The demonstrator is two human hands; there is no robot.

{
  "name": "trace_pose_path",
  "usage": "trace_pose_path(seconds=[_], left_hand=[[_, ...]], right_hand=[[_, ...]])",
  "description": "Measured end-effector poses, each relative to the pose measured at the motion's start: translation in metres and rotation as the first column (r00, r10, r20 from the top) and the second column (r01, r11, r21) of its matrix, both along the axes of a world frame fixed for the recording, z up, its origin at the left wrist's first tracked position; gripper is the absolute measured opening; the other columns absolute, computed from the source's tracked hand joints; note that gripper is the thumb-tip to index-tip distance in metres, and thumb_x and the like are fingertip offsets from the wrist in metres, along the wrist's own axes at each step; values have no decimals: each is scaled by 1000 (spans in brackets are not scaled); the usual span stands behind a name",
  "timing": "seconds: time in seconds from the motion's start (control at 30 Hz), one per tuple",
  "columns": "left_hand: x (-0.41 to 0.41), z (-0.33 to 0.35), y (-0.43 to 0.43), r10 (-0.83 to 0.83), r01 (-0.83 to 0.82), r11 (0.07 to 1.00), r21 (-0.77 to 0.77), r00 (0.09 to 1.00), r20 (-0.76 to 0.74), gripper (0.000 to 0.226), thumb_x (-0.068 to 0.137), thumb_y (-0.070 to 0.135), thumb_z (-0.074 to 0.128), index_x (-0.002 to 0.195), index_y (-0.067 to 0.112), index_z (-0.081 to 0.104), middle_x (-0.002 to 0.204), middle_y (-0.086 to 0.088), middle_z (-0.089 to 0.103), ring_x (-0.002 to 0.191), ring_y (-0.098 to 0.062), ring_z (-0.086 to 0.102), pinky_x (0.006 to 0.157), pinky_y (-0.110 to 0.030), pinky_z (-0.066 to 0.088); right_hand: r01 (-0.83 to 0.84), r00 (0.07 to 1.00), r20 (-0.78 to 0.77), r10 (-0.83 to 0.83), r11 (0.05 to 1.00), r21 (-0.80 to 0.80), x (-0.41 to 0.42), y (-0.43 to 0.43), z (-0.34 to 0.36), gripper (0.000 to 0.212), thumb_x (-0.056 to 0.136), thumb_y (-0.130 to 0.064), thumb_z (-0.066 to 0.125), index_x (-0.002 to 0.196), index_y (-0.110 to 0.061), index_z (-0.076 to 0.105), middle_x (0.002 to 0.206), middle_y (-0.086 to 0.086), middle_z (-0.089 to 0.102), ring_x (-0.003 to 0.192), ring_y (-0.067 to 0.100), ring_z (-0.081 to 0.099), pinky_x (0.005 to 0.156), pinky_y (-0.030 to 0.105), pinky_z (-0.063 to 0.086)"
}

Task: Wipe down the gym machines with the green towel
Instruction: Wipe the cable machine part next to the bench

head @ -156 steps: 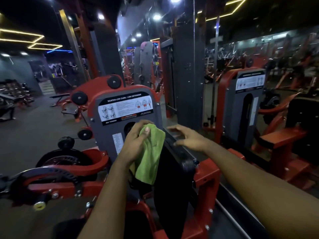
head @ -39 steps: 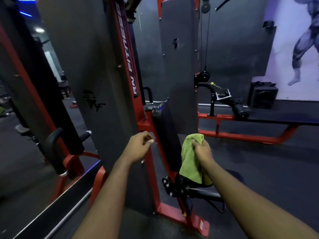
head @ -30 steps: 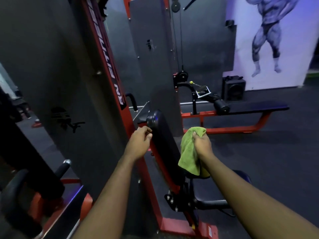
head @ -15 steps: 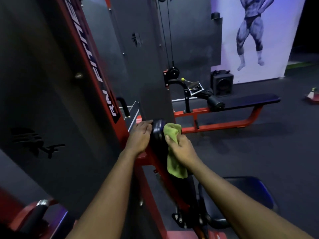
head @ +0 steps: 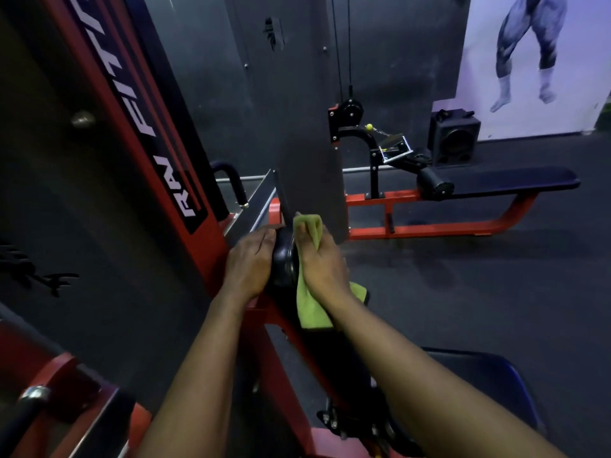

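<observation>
One green cloth towel [head: 312,312]: right hand [head: 322,266] fingers clamping it atop black padded backrest [head: 283,259] running downward.
Left hand [head: 249,264]: fingers lying together, bracing.

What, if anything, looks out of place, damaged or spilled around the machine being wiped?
Nothing stands out. The right hand holds the green towel against the top of the back pad, and the left hand rests on its other side. The seat, bench and floor show no damage or spill, though the light is dim.

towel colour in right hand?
Green towel, gripped by the right hand; head view shows it.
</observation>
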State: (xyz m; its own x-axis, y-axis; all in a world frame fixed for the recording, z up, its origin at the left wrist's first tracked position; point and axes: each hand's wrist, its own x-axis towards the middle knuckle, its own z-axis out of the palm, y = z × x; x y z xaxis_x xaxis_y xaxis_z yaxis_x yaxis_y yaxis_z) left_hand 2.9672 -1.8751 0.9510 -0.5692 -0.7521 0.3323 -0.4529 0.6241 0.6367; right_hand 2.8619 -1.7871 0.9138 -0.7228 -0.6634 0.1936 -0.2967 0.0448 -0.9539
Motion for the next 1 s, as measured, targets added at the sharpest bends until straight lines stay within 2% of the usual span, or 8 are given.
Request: trace_pose_path(seconds=[0.13,0.23,0.33,0.5,0.6,0.73,0.9,1.0], left_hand=[[1,4,-3,-27,26,998,52,999,23,34,107,33,38,125,30,67,127,8,64,117,-9,53,88,-22,31],[-4,12,-11,-101,92,988,124,993,66,53,95,54,28,123,30,66,126,11,62,117,-8,52,98,-29,35],[-11,12,-20,-100,84,987,136,988,118,69,91,62,23,128,19,63,140,-2,59,131,-23,48,116,-44,30],[-12,7,-13,-49,42,997,62,992,120,47,109,39,29,145,18,51,154,-1,46,144,-18,35,121,-34,20],[-12,4,-17,-58,53,998,35,989,133,48,109,36,28,149,17,47,157,-1,42,146,-17,33,122,-32,18],[-14,-4,-23,-37,40,999,-16,986,163,48,109,38,26,149,22,47,157,2,42,145,-17,33,119,-33,20],[-13,-5,-23,-31,38,999,-38,986,165,49,107,41,25,146,26,50,156,6,44,145,-15,34,119,-36,22],[-9,-2,-17,-42,49,998,-38,984,173,48,108,39,25,147,24,49,156,5,43,146,-14,33,120,-35,20]], right_hand=[[26,997,-70,-38,985,-170,21,21,-14,72,92,-78,36,154,-41,40,160,-18,39,147,6,35,118,38,36],[-49,977,-214,-15,956,-290,44,41,-26,50,100,-67,38,149,-61,30,162,-19,34,151,5,27,120,38,32],[22,993,-107,-44,980,-195,31,24,-16,64,95,-75,36,152,-47,39,161,-22,34,150,5,29,121,35,31],[51,987,151,-62,996,75,-12,-9,21,52,98,-66,47,127,-27,65,128,6,68,123,32,59,95,38,43],[146,985,113,-132,982,-124,22,9,5,55,93,-67,48,133,-32,62,133,-7,66,127,17,58,97,34,44],[112,987,-76,-145,938,-329,57,28,-21,55,97,-63,44,148,-42,48,153,-22,46,141,-5,39,108,12,35],[114,990,98,-105,990,-88,1,-10,1,76,76,-85,42,130,-36,65,131,-9,68,126,15,59,111,45,43],[153,975,167,-149,988,-14,-1,-12,9,68,80,-81,46,118,-31,69,118,0,73,116,26,64,104,49,47]])
